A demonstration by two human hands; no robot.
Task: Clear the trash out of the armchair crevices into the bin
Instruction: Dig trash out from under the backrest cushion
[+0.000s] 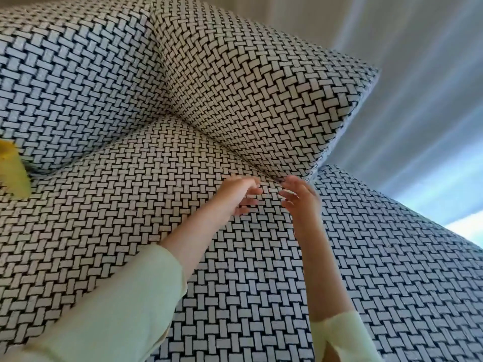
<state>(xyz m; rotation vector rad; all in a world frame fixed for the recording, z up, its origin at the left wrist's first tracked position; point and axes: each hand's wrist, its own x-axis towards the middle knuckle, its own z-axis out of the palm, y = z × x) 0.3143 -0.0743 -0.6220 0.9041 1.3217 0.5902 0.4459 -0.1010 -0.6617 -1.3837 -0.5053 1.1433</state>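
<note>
both grips at the armchair (78, 87) crevice (235, 150)

your left grip (241, 194) is over the seat (146, 205), fingers loose and apart, holding nothing. your right grip (300, 195) is just beside it, blurred, fingers spread and empty, their tips at the crevice where the seat meets the side cushion (261, 95). a small dark speck (279, 180) sits there by the fingertips; you cannot tell what it is. a yellow thing (13, 171) lies at the seat's left edge.

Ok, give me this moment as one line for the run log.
phase: both hands at armchair crevice | left hand: open, empty | right hand: open, empty | trash: none clearly visible | bin: not in view
</note>
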